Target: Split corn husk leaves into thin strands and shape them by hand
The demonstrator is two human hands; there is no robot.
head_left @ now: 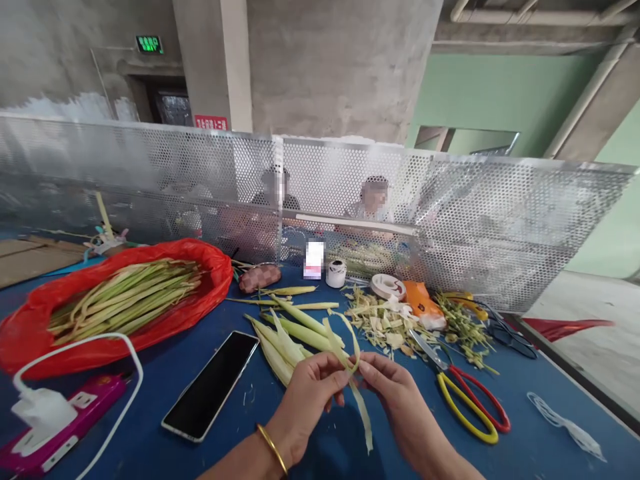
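Observation:
Both hands meet above the near middle of the blue table. My left hand [313, 390] pinches a pale green strip of plant leaf [361, 407], with a gold bangle on the wrist. My right hand [393, 393] pinches the same strip close beside it. The strip bends into a loop above the fingertips, and one end hangs down between the hands. Just beyond my left hand lie several pale green husk-like leaves [313, 331]. To the right of my right hand rest scissors [470, 393] with one red and one yellow handle, blades pointing away.
A phone [213, 387] and a purple power strip [65, 423] lie left, near a red bag [217, 280] of long stalks. Plant scraps [377, 320], a tape roll [388, 287] and a white cord [567, 423] are right. A perforated metal screen [345, 177] stands behind, with people beyond.

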